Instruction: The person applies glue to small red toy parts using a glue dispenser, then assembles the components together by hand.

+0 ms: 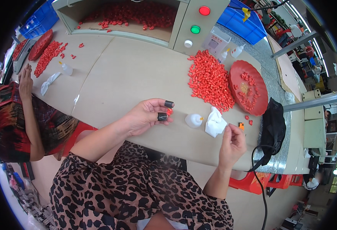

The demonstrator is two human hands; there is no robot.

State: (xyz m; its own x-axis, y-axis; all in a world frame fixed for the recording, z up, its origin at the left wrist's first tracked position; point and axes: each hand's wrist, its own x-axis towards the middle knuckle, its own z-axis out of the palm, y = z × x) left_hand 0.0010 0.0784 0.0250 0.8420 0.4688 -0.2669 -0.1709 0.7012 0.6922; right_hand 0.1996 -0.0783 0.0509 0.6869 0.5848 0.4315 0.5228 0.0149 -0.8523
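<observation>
My left hand [147,116] is closed on a small red piece [169,111], pinched between a thumb and finger wrapped in black tape. Over the table's right part, my right hand [233,145] has its thumb and fingertips pressed together; whatever is in them is too small to make out. Between the hands lies a white squeeze bottle [193,120] with a yellow tip. A crumpled white tissue [215,122] is just beyond my right fingertips. Farther off spreads a heap of small red pieces [210,80], beside a red scalloped dish [250,88] holding more pieces and some tiny gold bits.
A grey box [179,27] with red, green and white buttons stands at the back, red pieces inside its opening. A black bag [274,124] and cable lie at the right edge. Another person's hand [25,82] rests at the left, near a second bottle [66,69].
</observation>
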